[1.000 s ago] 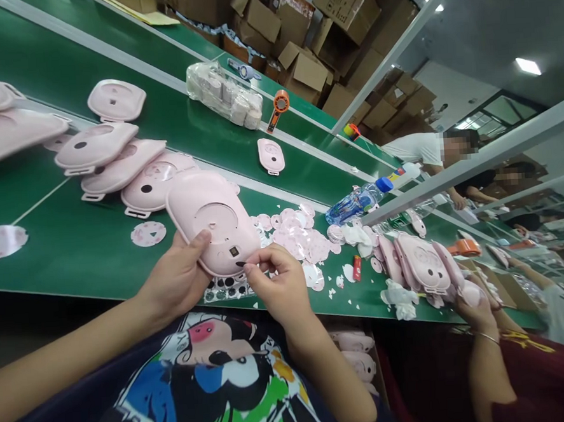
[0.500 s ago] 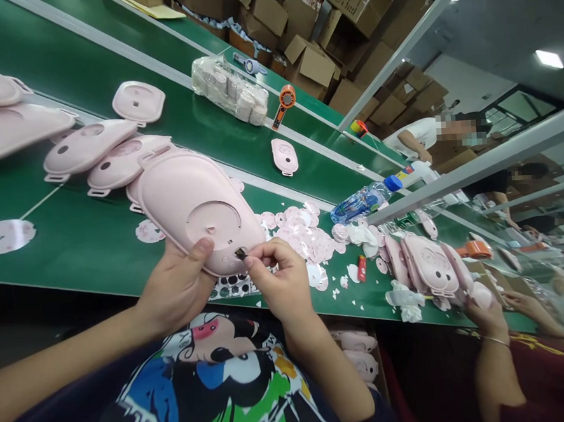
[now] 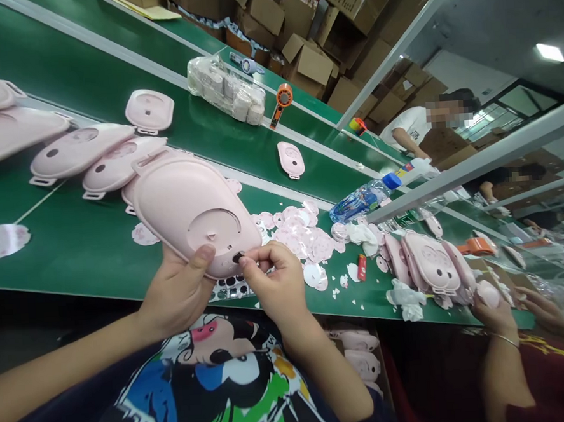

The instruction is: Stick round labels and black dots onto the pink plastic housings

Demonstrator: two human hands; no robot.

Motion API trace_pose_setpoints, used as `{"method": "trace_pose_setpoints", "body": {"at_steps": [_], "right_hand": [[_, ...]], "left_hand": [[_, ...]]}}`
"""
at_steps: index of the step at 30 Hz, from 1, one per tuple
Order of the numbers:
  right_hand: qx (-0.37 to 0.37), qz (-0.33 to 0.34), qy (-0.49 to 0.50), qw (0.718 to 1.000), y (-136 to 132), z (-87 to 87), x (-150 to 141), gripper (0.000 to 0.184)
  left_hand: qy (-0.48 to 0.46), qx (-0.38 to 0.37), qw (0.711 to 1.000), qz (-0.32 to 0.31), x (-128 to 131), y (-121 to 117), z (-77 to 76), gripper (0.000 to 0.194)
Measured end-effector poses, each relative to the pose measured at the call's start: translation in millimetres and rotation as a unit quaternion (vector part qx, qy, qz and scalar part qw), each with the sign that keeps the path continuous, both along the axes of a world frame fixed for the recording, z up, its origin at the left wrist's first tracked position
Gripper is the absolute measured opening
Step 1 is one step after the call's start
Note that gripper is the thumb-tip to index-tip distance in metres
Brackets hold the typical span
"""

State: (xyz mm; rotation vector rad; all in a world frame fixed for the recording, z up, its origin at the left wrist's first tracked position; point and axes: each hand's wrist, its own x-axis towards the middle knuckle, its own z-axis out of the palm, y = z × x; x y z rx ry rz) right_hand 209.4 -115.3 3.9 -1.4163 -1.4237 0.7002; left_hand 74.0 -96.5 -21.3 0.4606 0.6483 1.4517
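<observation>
Since the last shot our pink plastic shell point(image 3: 186, 210) has barely shifted: our left hand point(image 3: 177, 290) cradles it over the green belt point(image 3: 74, 249), our right hand point(image 3: 270, 288) pinching a small black piece point(image 3: 238, 257) at its 4 o'clock edge, which looks to need pressing in.

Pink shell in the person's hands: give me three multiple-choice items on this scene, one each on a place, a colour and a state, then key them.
1. Where does the heap of pink printed discs lie relative to the pink plastic shell?
A) right of it on the green belt
B) left of it
C) on the far belt

2. What colour is the cap of the plastic bottle?
A) red
B) orange
C) blue

3. What is the right hand doing?
A) resting flat on the belt
B) pinching a small dark piece at the shell
C) gripping the bottle

Key: 1 A, the heap sits right of the shell; 2 C, the cap shows blue; 3 B, finger and thumb close on the piece.
</observation>
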Motion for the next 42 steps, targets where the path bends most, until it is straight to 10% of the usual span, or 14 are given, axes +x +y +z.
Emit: {"method": "trace_pose_setpoints", "body": {"at_steps": [12,17,26,35,42], "right_hand": [[0.051,-0.018,-0.097,0.994,-2.3,-5.4,0.4,0.003],[-0.017,0.032,-0.021,0.999,-4.6,-23.0,12.8,0.060],[-0.066,0.136,0.131,0.980,-6.7,-36.5,14.9,0.057],[-0.034,0.041,0.221,0.974,-0.6,-46.1,0.6,0.050],[-0.025,0.049,0.170,0.984,-7.7,-55.7,33.9,0.055]], "left_hand": [[0.030,0.020,0.999,-0.028,0.2,-0.8,1.3,0.086],[0.075,-0.006,0.994,-0.085,-7.5,-0.2,-2.4,0.090],[0.080,-0.067,0.980,-0.168,-15.7,6.3,-4.5,0.080],[0.206,0.047,0.949,-0.235,-16.3,12.0,-29.3,0.058],[0.251,0.024,0.954,-0.162,-10.6,110.7,0.6,0.056]]}}
